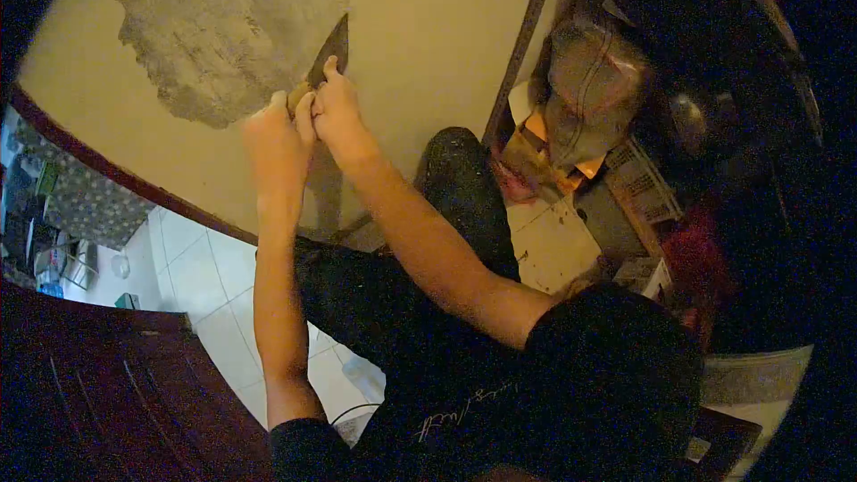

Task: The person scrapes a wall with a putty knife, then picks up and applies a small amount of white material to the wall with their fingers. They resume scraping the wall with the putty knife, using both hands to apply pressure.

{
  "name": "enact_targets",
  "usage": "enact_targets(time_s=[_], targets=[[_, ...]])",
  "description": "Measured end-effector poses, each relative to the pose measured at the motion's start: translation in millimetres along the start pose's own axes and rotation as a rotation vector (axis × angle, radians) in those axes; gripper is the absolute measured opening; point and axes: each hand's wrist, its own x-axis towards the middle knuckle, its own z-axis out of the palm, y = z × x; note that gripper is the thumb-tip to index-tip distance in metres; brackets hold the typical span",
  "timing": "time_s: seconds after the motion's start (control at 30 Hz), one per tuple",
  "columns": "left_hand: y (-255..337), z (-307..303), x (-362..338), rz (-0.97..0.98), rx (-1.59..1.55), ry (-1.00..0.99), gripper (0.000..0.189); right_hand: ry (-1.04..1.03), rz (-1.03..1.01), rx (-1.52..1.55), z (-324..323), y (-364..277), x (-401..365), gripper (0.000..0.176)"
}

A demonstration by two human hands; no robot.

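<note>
Left hand point(275, 136) and right hand point(339, 116) steadied a scraper point(339, 41) at eleven o'clock.
Each grip pinched it, a finger on the blade probably for control, tip toward one o'clock beside the rough patch point(223, 27).

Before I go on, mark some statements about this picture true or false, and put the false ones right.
The left hand and right hand are both on the tool. True.
The tool's pointed end faces the person's legs. False: it points away from them.
A rough grey patch shows on the cream surface. True.
The floor tiles are dark red. False: they are pale.
</note>
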Motion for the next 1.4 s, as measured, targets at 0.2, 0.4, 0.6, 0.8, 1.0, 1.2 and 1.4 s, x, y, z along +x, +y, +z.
enact_targets(time_s=[0.2, 0.4, 0.6, 0.8, 1.0, 1.2, 1.4], targets=[[7.5, -9.5, 2.9, -0.011, 0.061, -0.006, 0.034, 0.061, 0.134, 0.306, 16.7, 1.8, 1.2, 0.052], [18.7, -5.7, 3.4, -0.042, 0.038, -0.05, 0.033, -0.029, 0.124, 0.146, -1.2, -2.0, 14.0, 0.051], [10.4, -18.4, 1.7, -0.026, 0.009, -0.018, 0.033, 0.03, 0.043, 0.183, 17.9, -6.9, -21.5, 0.048], [17.3, -24.3, -0.5, -0.073, 0.028, -0.051, 0.033, -0.005, 0.06, 0.11, 5.9, 5.0, 2.7, 0.048], [30.3, -15.8, 0.1, 0.01, 0.054, 0.01, 0.035, 0.132, 0.0, -0.115, 7.1, -18.2, -8.5, 0.048], [9.2, -30.7, 0.2, -0.04, -0.014, -0.07, 0.035, 0.072, 0.013, 0.124, 22.1, 17.0, -4.2, 0.048], [40.1, -21.9, 6.9, -0.013, 0.115, -0.025, 0.036, 0.051, 0.018, 0.059, -2.3, -8.5, 21.8, 0.042]])
